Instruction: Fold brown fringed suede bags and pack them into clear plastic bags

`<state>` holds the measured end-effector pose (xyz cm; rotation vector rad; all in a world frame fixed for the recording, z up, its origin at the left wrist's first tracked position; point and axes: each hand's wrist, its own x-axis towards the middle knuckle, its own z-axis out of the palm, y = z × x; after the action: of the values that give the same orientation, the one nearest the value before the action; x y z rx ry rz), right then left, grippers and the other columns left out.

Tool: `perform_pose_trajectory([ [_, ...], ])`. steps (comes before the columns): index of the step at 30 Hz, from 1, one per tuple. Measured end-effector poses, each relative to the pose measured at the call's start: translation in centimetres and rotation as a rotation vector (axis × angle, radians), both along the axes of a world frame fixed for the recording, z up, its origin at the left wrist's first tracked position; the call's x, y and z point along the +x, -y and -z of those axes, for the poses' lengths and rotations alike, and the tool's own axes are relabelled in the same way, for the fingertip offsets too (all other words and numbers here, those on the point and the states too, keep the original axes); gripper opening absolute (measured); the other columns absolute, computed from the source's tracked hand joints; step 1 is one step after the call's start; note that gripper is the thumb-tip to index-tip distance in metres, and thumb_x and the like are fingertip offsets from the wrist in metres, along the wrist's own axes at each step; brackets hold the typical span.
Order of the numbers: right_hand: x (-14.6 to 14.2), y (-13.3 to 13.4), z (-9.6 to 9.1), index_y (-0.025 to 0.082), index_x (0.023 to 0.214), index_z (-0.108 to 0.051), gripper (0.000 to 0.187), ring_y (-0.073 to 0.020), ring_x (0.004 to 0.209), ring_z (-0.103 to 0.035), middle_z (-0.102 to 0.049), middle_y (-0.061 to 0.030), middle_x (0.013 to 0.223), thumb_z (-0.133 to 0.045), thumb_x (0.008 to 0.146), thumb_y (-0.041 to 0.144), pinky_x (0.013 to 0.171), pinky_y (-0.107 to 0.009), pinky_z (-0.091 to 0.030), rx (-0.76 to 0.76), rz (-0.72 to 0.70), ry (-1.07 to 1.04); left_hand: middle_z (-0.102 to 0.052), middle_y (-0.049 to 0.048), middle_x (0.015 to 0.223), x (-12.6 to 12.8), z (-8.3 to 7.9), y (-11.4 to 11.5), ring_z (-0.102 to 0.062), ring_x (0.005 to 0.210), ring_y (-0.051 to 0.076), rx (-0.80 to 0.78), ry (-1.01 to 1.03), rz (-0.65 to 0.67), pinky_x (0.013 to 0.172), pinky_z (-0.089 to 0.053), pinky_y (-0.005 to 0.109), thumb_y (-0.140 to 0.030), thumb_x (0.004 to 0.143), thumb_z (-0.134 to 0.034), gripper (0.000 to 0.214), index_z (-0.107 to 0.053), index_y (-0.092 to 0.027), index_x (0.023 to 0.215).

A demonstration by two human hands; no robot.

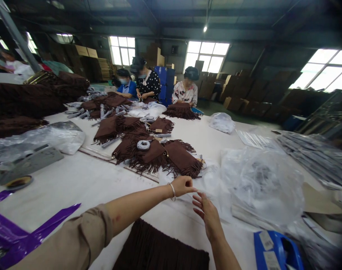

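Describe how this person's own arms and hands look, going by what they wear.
The left arm has a brownish-khaki sleeve ending near the elbow, and slim silvery bangle-like jewellery at the wrist. Left hand and right hand are ungloved.

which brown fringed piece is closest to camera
The brown fringed piece at the bottom edge, nearer than the left hand and right hand; the others lie beyond them.

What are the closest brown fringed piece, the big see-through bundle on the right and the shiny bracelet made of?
Brown fringed piece: perhaps suede or similar soft cloth; it's matte, with thin strips.
See-through bundle: probably thin, glossy plastic; it's crinkly and catches the light.
Bracelet: likely polished metal, since it gleams silver.
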<state>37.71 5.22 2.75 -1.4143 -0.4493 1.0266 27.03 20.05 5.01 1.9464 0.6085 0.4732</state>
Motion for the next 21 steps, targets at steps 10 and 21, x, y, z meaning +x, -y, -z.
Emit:
perform_pose_trajectory([
  [10, 1.7, -1.9, 1.5, 0.016, 0.078, -0.064, 0.046, -0.0152, 0.068, -0.061, -0.066, -0.0016, 0.073, -0.075, 0.055, 0.053, 0.059, -0.024, -0.049, -0.034, 0.241, 0.044, -0.058, 0.0039, 0.085, -0.4, -0.4, 1.3, -0.049, 0.078, 0.015, 0.58, -0.04, 0.184, 0.072, -0.039, 0.025, -0.04, 0.076, -0.067, 0.029, -0.056, -0.015, 0.084],
  [21, 1.7, -1.7, 1.0, 0.017, 0.06, -0.061, 0.047, -0.0154, 0.058, -0.051, -0.06, -0.0002, 0.056, -0.064, 0.064, 0.064, 0.062, -0.027, -0.038, -0.09, 0.204, 0.485, -0.061, 0.0053, 0.085, 1.2, -0.4, 1.5, -0.055, 0.09, 0.019, 0.374, -0.056, -0.085, 0.087, -0.042, 0.031, -0.016, 0.073, -0.063, 0.007, -0.058, -0.016, 0.077],
])
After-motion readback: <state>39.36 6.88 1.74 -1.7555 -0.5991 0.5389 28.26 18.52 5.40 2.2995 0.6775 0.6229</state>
